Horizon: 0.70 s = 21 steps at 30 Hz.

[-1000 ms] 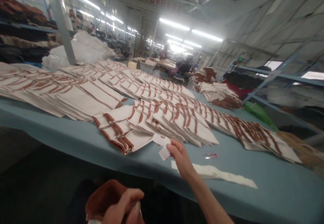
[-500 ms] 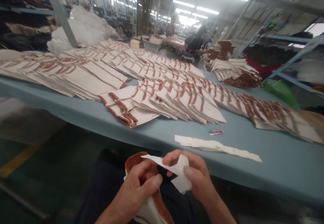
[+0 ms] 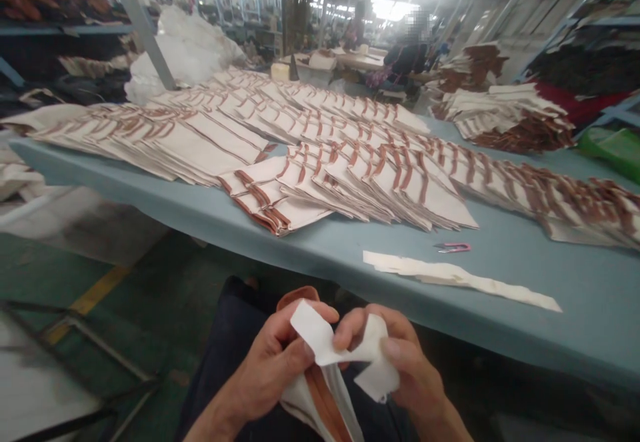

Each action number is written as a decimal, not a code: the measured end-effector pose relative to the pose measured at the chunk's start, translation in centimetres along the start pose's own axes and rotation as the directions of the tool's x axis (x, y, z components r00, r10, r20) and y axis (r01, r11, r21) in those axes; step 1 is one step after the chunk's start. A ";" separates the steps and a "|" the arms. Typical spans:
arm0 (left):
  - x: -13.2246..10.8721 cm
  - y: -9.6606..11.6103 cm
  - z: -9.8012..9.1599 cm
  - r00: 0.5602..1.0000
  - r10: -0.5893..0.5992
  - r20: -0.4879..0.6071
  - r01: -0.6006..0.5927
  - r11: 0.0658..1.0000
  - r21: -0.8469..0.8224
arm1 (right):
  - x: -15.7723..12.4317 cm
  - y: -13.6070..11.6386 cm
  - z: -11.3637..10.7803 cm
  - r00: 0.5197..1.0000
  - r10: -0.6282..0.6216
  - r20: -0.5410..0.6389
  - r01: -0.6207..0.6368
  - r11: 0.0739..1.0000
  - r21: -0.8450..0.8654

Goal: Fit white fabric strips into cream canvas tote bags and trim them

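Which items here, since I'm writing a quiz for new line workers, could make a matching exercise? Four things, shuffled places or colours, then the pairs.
Things
1. Folded white strip
2. Brown-and-cream piece
3. Snips
4. Long cream strip

Places or colours
A. Pink handle
B. In the left hand
C. Flat, near the front edge of the blue-green table
D. Pinched by the right hand

Pairs: 1-D, 2-B, 3-A, 4-C
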State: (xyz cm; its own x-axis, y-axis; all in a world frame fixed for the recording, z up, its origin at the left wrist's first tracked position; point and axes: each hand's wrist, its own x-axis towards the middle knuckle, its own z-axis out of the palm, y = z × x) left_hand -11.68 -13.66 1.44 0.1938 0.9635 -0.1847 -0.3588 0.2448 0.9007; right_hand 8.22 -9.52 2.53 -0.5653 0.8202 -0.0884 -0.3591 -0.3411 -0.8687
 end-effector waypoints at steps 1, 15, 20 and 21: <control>0.0 0.4 0.2 1.000 0.012 0.016 -0.012 1.000 0.003 | 0.0 0.1 0.0 1.000 0.005 -0.007 -0.005 1.000 -0.006; 0.3 0.4 0.2 0.992 0.079 0.095 -0.047 0.955 -0.294 | 1.6 1.4 1.6 0.999 0.043 -0.015 -0.038 0.963 0.266; 0.7 0.1 0.2 0.991 0.073 0.116 -0.023 0.923 -0.385 | 1.8 1.8 1.8 0.998 0.053 -0.029 -0.040 0.936 0.350; 0.8 0.1 0.2 0.990 0.068 0.121 -0.014 0.915 -0.403 | 1.8 1.9 1.7 0.998 0.060 -0.024 -0.047 0.934 0.355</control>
State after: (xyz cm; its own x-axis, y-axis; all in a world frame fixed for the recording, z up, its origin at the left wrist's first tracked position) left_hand -11.41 -12.89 1.42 0.2782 0.9577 -0.0740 -0.6988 0.2547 0.6684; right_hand 5.26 -9.50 1.61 -0.5675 0.8092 -0.1522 -0.5723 -0.5206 -0.6336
